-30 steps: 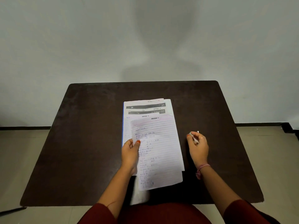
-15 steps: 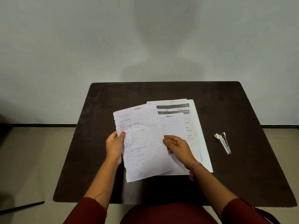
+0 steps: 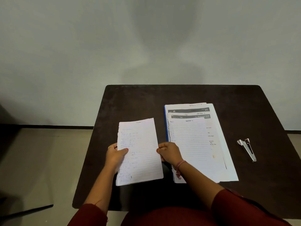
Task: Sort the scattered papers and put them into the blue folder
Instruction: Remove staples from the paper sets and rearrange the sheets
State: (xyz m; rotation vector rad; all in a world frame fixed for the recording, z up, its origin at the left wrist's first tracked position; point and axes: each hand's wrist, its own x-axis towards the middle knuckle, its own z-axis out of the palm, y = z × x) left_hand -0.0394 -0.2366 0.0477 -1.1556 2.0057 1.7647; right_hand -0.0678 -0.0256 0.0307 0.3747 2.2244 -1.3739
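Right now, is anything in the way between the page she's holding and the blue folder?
Nothing visible. The lined sheet, held by the left hand and right hand, sits left of the blue folder; only bare table lies between. Other papers already cover the folder.

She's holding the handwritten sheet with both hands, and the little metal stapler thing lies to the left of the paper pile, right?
Not quite. The head view shows the metal staple remover lying right of the paper pile. Her left hand and right hand do both hold the handwritten sheet.
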